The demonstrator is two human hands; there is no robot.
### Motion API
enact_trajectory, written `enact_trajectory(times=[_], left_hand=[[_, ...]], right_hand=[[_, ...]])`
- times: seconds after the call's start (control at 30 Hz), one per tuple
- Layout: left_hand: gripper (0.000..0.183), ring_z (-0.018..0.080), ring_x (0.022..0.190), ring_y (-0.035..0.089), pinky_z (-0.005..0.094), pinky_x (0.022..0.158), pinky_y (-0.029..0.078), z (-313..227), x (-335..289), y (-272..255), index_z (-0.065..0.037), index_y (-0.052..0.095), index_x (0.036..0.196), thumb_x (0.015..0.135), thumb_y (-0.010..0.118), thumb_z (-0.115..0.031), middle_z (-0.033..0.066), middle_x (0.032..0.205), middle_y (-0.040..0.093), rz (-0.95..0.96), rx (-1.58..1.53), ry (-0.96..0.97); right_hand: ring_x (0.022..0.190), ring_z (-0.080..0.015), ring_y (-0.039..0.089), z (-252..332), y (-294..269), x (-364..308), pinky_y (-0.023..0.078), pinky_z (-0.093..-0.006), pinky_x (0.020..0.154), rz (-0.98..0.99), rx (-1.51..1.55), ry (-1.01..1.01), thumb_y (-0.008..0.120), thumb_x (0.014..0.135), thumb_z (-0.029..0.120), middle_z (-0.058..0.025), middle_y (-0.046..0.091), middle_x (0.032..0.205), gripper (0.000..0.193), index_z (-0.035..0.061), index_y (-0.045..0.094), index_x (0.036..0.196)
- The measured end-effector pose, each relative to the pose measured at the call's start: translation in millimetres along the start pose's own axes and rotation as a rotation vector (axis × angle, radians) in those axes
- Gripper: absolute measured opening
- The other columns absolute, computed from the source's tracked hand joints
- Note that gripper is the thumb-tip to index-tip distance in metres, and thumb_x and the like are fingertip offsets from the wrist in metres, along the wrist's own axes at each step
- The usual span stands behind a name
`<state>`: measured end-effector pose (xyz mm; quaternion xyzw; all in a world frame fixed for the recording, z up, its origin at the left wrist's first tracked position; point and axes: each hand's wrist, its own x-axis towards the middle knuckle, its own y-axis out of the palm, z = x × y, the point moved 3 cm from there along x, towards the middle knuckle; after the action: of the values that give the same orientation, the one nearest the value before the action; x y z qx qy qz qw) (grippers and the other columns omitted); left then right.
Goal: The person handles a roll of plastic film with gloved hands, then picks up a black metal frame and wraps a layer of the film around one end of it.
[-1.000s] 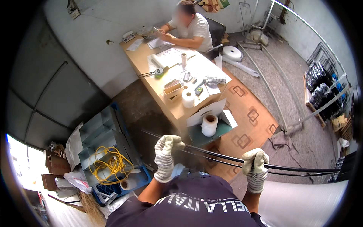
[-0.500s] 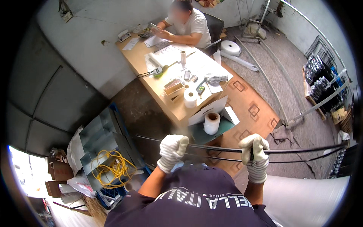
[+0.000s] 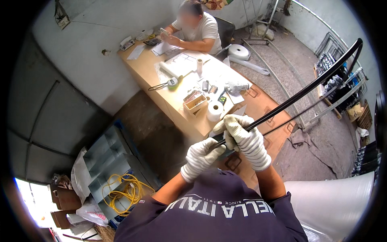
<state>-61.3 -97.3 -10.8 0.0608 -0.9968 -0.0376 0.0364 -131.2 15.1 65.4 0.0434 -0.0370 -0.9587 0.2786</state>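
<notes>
left hand [image 3: 202, 155] | fist wrapped on black rod [image 3: 306, 89] end | right hand [image 3: 244, 137] | clenched on rod beside it | white tape roll [image 3: 215, 111] at desk [image 3: 159, 86] near corner

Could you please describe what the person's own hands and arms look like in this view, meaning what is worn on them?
Both the left hand and the right hand wear white knitted work gloves with ribbed cuffs at the wrists. The forearms are bare from the cuffs up to the short sleeves of a dark navy T-shirt, which has white lettering across it.
</notes>
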Motion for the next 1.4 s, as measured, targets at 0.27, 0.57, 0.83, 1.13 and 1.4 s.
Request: enact_trajectory(times=[0.27, 0.57, 0.83, 1.13, 1.4], left_hand=[[0.012, -0.0001, 0.063, 0.048, 0.0172, 0.056, 0.041, 13, 8, -45, -0.002, 0.064, 0.079, 0.080, 0.067, -0.013, -0.0040, 0.066, 0.059, 0.048, -0.030, -0.088], [0.011, 0.0017, 0.054, 0.043, 0.0195, 0.051, 0.036, 40, -1, -85, -0.005, 0.059, 0.067, 0.075, 0.066, -0.007, -0.0060, 0.058, 0.052, 0.152, -0.079, -0.272], [0.070, 0.0134, 0.104, 0.049, 0.0295, 0.091, 0.039, -14, 25, -99, -0.011, 0.027, 0.138, 0.080, 0.065, -0.009, 0.0060, 0.111, 0.053, 0.484, -0.263, -0.028], [0.091, 0.0138, 0.081, 0.057, 0.0288, 0.073, 0.048, -55, 96, -131, -0.024, -0.015, 0.140, 0.085, 0.057, -0.013, 0.0134, 0.100, 0.057, 0.062, -0.158, 0.349], [0.045, 0.0150, 0.097, 0.055, 0.0264, 0.085, 0.042, -35, 61, -113, -0.002, 0.040, 0.130, 0.091, 0.050, -0.023, 0.0091, 0.104, 0.059, 0.311, -0.123, 0.129]], right_hand=[[0.039, -0.0017, 0.036, 7, 27, 9, 0.027, -0.0173, 0.039, -0.165, 0.055, -0.044, 0.047, 0.093, 0.028, 0.0027, 0.046, 0.045, 0.034, 0.0021, 0.065, 0.080], [0.040, -0.0020, 0.039, 21, 47, 14, 0.030, -0.0165, 0.040, -0.167, -0.011, -0.078, 0.049, 0.092, 0.028, 0.0043, 0.045, 0.045, 0.032, 0.0032, 0.065, 0.082], [0.042, -0.0010, 0.039, 5, 62, 21, 0.030, -0.0166, 0.042, -0.132, -0.062, 0.037, 0.047, 0.093, 0.030, 0.0025, 0.049, 0.049, 0.036, 0.0002, 0.064, 0.085], [0.041, -0.0005, 0.034, -6, 80, 36, 0.026, -0.0157, 0.041, -0.199, -0.018, 0.102, 0.046, 0.093, 0.032, 0.0039, 0.045, 0.047, 0.036, -0.0006, 0.062, 0.099], [0.041, -0.0006, 0.036, -16, 82, 33, 0.027, -0.0156, 0.041, -0.219, -0.016, 0.108, 0.048, 0.092, 0.028, 0.0039, 0.047, 0.048, 0.033, -0.0016, 0.061, 0.099]])
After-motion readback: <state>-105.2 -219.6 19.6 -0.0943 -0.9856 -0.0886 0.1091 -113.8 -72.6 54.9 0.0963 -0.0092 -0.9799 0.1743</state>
